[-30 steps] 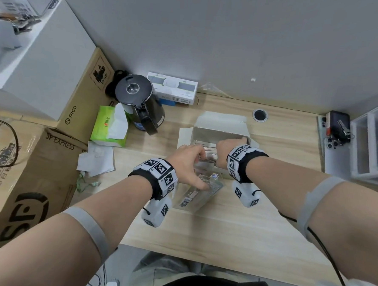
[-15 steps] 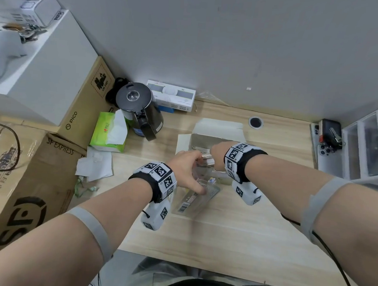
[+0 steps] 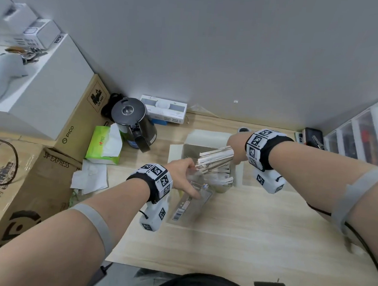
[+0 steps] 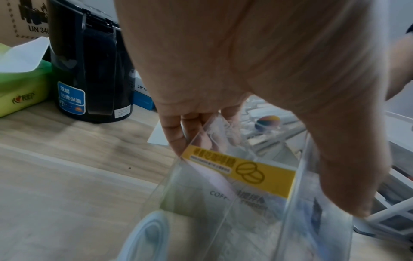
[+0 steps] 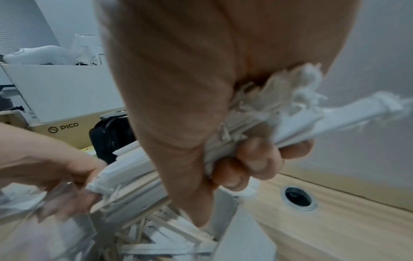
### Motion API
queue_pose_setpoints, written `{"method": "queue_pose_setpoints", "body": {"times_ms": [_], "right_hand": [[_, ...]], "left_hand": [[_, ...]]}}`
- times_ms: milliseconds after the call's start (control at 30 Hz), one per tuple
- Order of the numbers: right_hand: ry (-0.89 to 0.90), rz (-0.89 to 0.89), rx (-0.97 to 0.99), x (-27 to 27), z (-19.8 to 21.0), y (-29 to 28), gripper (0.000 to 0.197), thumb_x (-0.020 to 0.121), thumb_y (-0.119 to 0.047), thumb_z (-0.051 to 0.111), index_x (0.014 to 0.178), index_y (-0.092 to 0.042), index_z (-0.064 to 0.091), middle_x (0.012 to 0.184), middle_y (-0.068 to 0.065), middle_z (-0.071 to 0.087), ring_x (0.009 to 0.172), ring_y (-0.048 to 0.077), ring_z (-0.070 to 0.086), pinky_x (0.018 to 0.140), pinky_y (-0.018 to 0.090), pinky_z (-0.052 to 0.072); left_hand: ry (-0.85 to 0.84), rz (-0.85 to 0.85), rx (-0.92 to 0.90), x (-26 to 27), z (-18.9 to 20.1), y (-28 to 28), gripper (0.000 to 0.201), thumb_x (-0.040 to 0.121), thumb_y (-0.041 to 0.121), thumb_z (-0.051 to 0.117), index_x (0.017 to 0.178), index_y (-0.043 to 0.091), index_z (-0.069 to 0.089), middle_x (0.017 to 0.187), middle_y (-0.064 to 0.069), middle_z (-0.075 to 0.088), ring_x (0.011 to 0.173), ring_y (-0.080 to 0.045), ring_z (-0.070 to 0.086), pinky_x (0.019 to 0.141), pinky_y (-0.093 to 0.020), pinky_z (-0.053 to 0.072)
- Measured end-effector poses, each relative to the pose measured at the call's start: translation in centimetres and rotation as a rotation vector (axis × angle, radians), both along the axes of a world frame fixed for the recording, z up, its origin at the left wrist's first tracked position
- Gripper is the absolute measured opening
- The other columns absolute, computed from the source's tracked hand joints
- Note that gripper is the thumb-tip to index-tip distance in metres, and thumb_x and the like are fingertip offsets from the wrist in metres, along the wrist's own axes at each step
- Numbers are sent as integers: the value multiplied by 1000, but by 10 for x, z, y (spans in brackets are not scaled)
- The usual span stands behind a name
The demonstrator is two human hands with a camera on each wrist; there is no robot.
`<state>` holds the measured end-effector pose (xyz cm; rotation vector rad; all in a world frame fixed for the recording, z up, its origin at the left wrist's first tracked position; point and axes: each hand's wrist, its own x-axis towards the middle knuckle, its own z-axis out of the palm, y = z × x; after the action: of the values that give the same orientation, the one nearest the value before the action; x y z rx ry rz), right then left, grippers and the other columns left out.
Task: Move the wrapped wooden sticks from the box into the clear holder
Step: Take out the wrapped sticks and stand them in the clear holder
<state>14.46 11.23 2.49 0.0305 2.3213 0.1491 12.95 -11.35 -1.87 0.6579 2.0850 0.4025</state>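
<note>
- Nearest me, my left hand (image 3: pixel 182 175) reaches to the clear holder (image 3: pixel 193 204), which sits tilted on the wooden surface (image 3: pixel 255 235) just short of the box. In the left wrist view my fingers (image 4: pixel 176 134) are curled over its top edge with the thumb on the other wall, so I am gripping it.
- The holder carries a yellow label (image 4: pixel 241 172) and a barcode sticker on its side; whether any sticks are inside it I cannot tell through the blur.
- Beyond the holder, at 12 o'clock from it, stands the open cardboard box (image 3: pixel 190 149) with loose wrapped sticks (image 5: pixel 170 234) lying across each other inside.
- My right hand (image 3: pixel 236 150) is over the box at about 1 o'clock from the holder, its fingers (image 5: pixel 252 159) wrapped tight round a bundle of wrapped sticks (image 3: pixel 216 159).
- The bundle slants down toward 8 o'clock; its lower tips are close to my left fingertips and the holder's mouth, and I cannot tell if they touch.
- Farther out at 10 o'clock are a green tissue pack (image 3: pixel 103 145) and a black kettle (image 3: pixel 133 121).
- Behind them, against the wall, lies a flat white box (image 3: pixel 165 109), and at 2 o'clock a cable hole (image 5: pixel 298 196) is set in the surface.
</note>
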Motion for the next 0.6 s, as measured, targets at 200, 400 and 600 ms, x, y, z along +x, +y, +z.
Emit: {"method": "queue_pose_setpoints", "body": {"times_ms": [200, 400, 600], "right_hand": [[-5, 24, -155, 8, 25, 7, 19, 82, -27, 74, 90, -15, 62, 71, -5, 57, 58, 12, 52, 47, 21, 40], [-56, 155, -112, 5, 6, -23, 18, 83, -25, 73, 96, -17, 63, 64, -5, 46, 53, 11, 42, 48, 23, 36], [-144, 255, 7, 2, -8, -34, 18, 88, -23, 67, 94, -11, 55, 66, -3, 43, 51, 11, 39, 43, 21, 29]], "left_hand": [[-24, 22, 45, -6, 5, 6, 111, 41, 57, 92, 136, 19, 48, 126, 6, 61, 112, -14, 61, 101, -36, 53], [-16, 12, 117, -5, 7, 12, 87, 52, 38, 95, 126, 18, 52, 111, 4, 65, 101, -15, 66, 93, -37, 57], [-60, 21, 123, -6, 0, 4, 80, 51, 35, 96, 118, 22, 54, 112, 3, 66, 104, -16, 66, 96, -38, 56]]}}
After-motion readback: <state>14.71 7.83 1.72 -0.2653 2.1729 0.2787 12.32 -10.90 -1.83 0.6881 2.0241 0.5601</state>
